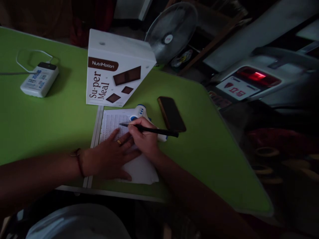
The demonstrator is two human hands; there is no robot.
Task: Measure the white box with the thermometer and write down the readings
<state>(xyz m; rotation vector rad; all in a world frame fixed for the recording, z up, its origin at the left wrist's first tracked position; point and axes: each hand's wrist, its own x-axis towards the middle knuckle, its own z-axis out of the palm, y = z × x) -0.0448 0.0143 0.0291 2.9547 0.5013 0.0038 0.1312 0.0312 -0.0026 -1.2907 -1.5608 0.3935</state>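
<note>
A sheet of paper covered in rows of small writing or print lies on the green table. My left hand rests flat on it, fingers spread, with a ring on one finger. In my right hand is a slim black pen, its tip touching or just above the written rows. Just behind that hand, partly hidden by it, lies a white and blue handheld device, which looks like an infrared thermometer. To the right of it a dark phone lies face up.
A white NutriMotion box stands upright behind the paper. On the left of the green table sits a white power adapter with cables. Beyond the table are a fan and a white appliance with a lit red display.
</note>
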